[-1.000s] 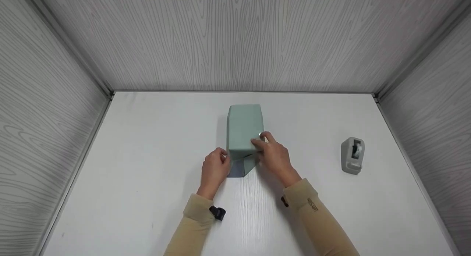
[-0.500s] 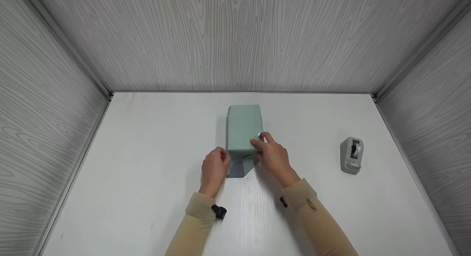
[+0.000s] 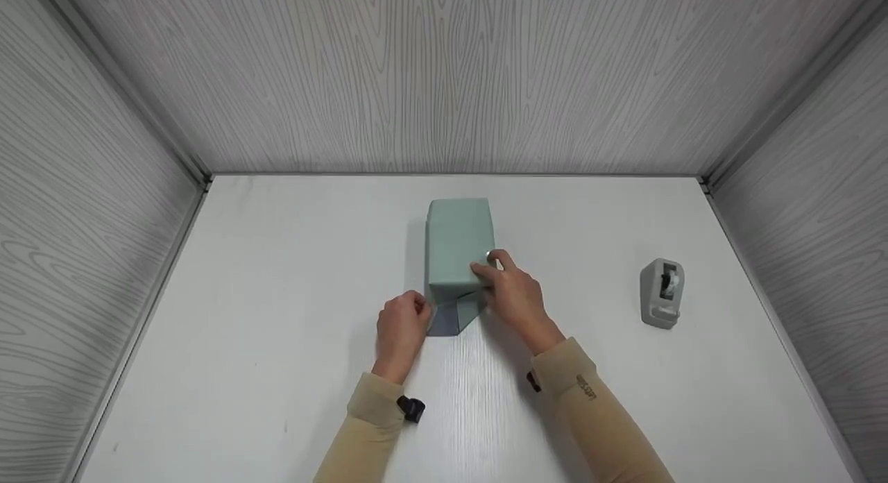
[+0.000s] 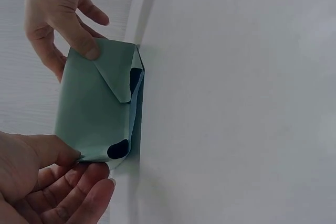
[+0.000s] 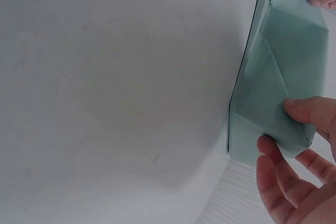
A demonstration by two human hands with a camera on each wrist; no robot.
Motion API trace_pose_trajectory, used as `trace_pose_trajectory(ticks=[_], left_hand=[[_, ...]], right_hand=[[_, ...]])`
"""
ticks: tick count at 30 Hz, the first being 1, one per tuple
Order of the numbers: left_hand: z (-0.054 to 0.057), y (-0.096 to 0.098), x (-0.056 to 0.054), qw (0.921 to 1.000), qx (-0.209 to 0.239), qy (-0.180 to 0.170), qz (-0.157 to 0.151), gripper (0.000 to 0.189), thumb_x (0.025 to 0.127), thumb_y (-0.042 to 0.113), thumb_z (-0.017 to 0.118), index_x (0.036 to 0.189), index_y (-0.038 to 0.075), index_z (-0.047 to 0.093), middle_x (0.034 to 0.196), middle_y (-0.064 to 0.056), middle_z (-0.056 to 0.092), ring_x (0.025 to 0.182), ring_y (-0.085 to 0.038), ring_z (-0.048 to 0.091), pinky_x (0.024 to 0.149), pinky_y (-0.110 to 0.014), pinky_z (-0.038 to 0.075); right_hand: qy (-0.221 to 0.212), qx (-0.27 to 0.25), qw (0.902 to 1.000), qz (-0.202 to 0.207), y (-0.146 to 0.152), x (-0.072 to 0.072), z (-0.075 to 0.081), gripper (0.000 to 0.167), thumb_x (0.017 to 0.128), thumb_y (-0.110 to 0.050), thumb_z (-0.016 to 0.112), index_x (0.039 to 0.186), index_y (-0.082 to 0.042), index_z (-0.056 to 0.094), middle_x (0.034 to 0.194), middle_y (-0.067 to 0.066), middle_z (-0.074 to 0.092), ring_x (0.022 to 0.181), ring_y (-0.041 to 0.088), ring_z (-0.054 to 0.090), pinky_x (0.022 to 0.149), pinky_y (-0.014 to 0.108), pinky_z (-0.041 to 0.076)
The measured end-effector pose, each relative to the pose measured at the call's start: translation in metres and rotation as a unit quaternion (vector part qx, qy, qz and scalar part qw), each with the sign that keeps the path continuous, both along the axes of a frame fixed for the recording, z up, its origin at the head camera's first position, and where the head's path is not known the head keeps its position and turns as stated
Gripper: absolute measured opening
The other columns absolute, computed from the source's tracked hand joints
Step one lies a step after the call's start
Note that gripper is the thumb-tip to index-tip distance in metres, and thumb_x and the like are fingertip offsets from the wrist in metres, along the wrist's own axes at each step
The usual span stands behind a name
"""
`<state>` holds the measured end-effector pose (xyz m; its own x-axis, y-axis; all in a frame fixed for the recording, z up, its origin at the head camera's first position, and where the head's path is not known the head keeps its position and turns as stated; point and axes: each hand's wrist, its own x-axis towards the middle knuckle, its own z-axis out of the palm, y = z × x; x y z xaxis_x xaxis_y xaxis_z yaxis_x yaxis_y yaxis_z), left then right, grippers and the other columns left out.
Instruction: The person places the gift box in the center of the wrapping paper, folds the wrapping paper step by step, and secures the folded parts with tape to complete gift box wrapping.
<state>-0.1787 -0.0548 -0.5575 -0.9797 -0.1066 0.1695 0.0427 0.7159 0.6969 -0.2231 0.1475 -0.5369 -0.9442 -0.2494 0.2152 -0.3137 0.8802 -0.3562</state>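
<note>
A box wrapped in pale green paper (image 3: pixel 460 240) lies on the white table, its long side pointing away from me. At its near end the wrapping paper (image 4: pixel 94 103) is part folded, with a slanted crease and the bluish inner side showing. My left hand (image 3: pixel 402 330) pinches the paper's edge at the left near corner between thumb and fingers. My right hand (image 3: pixel 517 295) grips the right near corner, thumb on the folded paper (image 5: pixel 278 87) and other fingers along the side and top. The box's underside is hidden.
A grey tape dispenser (image 3: pixel 661 293) with a roll of tape stands on the table (image 3: pixel 291 261) to the right. Grey wood-grain panels (image 3: pixel 444 80) close off the back and both sides.
My left hand has shifted slightly toward me along the paper's left edge. The right hand keeps its hold, and the box stays in place.
</note>
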Motion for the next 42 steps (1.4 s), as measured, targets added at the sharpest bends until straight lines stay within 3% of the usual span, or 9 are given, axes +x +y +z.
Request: trace_pose_trajectory(ticks=[10, 18, 22, 28, 35, 42], left_hand=[[0.0013, 0.0007, 0.006, 0.9998, 0.001, 0.007, -0.017, 0.011, 0.085, -0.005, 0.067, 0.094, -0.001, 0.071, 0.082, -0.009, 0.068, 0.073, -0.021, 0.065, 0.065, -0.037, 0.053], [-0.003, -0.0009, 0.0057, 0.9991, 0.017, 0.021, -0.034, 0.011, 0.086, -0.007, 0.065, 0.094, -0.002, 0.07, 0.077, -0.006, 0.064, 0.064, -0.015, 0.059, 0.057, -0.032, 0.05], [-0.002, -0.0019, 0.0086, 0.9994, 0.008, 0.004, -0.034, 0.015, 0.085, -0.006, 0.065, 0.097, -0.001, 0.07, 0.077, -0.004, 0.064, 0.064, -0.014, 0.059, 0.057, -0.033, 0.049], [-0.0013, -0.0032, 0.0079, 0.9979, 0.03, -0.028, -0.051, 0.025, 0.08, -0.013, 0.064, 0.102, -0.003, 0.068, 0.081, -0.011, 0.062, 0.07, -0.019, 0.057, 0.062, -0.036, 0.049], [-0.0023, -0.003, 0.0086, 0.998, 0.021, -0.032, -0.05, 0.022, 0.079, -0.008, 0.069, 0.101, -0.003, 0.068, 0.079, -0.007, 0.059, 0.071, -0.019, 0.057, 0.062, -0.036, 0.049], [-0.002, -0.0018, 0.0097, 0.9988, 0.013, -0.009, -0.046, 0.006, 0.084, -0.001, 0.066, 0.089, -0.002, 0.07, 0.079, -0.009, 0.068, 0.071, -0.021, 0.065, 0.064, -0.038, 0.054]], right_hand=[[-0.001, -0.006, 1.0, 0.002, 0.0003, 0.0013, 0.0001, 0.05, 0.082, -0.007, 0.079, 0.128, -0.023, 0.068, 0.134, 0.0, 0.049, 0.079, 0.02, 0.064, 0.062, 0.036, 0.053], [0.022, 0.008, 0.9997, 0.012, 0.0009, 0.001, -0.0017, 0.05, 0.082, -0.008, 0.081, 0.128, -0.023, 0.068, 0.13, 0.001, 0.049, 0.071, 0.017, 0.061, 0.057, 0.033, 0.052], [0.022, 0.007, 0.9997, 0.011, 0.0007, 0.0007, -0.0018, 0.05, 0.081, -0.008, 0.081, 0.128, -0.023, 0.068, 0.13, 0.001, 0.049, 0.072, 0.017, 0.062, 0.058, 0.034, 0.052], [0.018, 0.003, 0.9998, 0.008, 0.0001, 0.001, -0.0015, 0.05, 0.081, -0.007, 0.081, 0.128, -0.023, 0.068, 0.131, 0.001, 0.049, 0.074, 0.017, 0.062, 0.06, 0.034, 0.052], [0.017, 0.001, 0.9998, 0.008, 0.0003, 0.0017, -0.0016, 0.051, 0.081, -0.007, 0.08, 0.128, -0.024, 0.068, 0.131, 0.0, 0.05, 0.075, 0.018, 0.062, 0.061, 0.035, 0.052], [0.014, 0.001, 0.9999, 0.005, 0.0009, 0.0012, -0.0019, 0.05, 0.082, -0.008, 0.079, 0.128, -0.025, 0.068, 0.13, -0.001, 0.05, 0.075, 0.02, 0.064, 0.06, 0.035, 0.052]])
